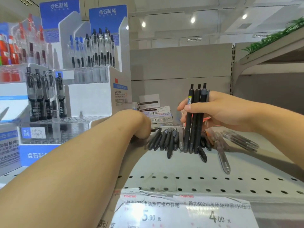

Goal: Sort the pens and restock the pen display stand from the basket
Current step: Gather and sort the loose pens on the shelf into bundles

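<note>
Sitting nearest, along the shelf's front edge: price tags [185, 211] reading 5.90 and 4.00. Running just behind them: rows of round holes in the grey shelf [181, 168].

Stretching in from the lower left: a bare arm, ending in the left hand [139, 124]. Curling down at the wrist, knuckles up, fingers tucked out of sight. Touching the left end of the pen pile, but cannot tell whether gripping a pen or not.

Lying flat on the shelf, side by side: a pile of loose pens [169, 140], mostly black, a few see-through ones [223, 155] sticking out to the right.

Coming in from the right: the right hand [218, 111]. Gripping three black pens [195, 119] tight, thumb across the front, fingers wrapped behind. Standing upright together, clicker ends up, tips touching down among the pile.

Stacking up just behind the pile, near the back wall: small flat boxes [158, 112] with barcodes.

Standing to the left, farther back: the white and blue pen display stand [92, 97]. Holding rows of upright clear pens with black and blue parts, low step and high step. Showing red pens [9, 50] at the far left.

Peeking in at the top right: green leaves [273, 37] on a higher shelf.
</note>
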Available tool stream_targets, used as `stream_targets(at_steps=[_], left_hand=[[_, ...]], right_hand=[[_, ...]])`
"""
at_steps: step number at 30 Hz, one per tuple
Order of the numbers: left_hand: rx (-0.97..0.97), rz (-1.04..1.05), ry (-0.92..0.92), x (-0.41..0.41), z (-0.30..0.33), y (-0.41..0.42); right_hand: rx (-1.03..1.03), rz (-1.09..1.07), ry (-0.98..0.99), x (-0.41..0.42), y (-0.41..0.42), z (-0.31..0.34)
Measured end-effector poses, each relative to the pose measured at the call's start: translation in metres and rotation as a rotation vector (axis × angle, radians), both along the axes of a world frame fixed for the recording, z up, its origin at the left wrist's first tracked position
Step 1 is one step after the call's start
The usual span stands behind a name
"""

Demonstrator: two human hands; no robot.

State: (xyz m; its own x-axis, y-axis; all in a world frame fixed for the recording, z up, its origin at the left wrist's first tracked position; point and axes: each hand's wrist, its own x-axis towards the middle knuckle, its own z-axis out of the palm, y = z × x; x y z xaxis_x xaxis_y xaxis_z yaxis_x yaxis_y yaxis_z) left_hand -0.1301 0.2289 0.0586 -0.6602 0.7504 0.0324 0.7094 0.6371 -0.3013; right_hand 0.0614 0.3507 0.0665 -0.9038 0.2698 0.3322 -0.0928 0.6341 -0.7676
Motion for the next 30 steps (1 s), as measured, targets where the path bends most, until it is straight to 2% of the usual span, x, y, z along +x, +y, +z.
stream_targets(at_steps=[3, 7, 12, 14, 16, 19, 23, 30], left_hand=[[0.115, -0.051, -0.053, 0.005, 0.002, -0.002], [0.357, -0.193, 0.045, 0.010, 0.011, -0.005], [0.805, -0.388, -0.272, 0.022, 0.029, -0.015], [0.886, -0.493, -0.392, 0.031, 0.031, -0.018], [0.869, -0.550, -0.451, 0.040, 0.034, -0.022], [0.807, -0.553, -0.439, 0.048, 0.035, -0.027], [0.673, -0.550, -0.595, 0.048, 0.033, -0.028], [0.642, -0.563, -0.606, 0.045, 0.032, -0.028]], right_hand=[[-0.023, -0.007, -0.002, -0.001, -0.002, -0.001], [-0.059, -0.005, -0.001, 0.000, -0.006, -0.002], [-0.113, 0.012, 0.000, -0.002, -0.001, -0.003], [-0.117, 0.013, 0.005, -0.003, 0.002, -0.006], [-0.124, 0.021, 0.014, -0.005, 0.002, -0.004], [-0.113, 0.028, 0.022, -0.004, -0.002, -0.002], [-0.087, 0.014, 0.035, -0.006, 0.001, -0.006], [-0.030, 0.103, 0.000, -0.009, -0.001, -0.003]])
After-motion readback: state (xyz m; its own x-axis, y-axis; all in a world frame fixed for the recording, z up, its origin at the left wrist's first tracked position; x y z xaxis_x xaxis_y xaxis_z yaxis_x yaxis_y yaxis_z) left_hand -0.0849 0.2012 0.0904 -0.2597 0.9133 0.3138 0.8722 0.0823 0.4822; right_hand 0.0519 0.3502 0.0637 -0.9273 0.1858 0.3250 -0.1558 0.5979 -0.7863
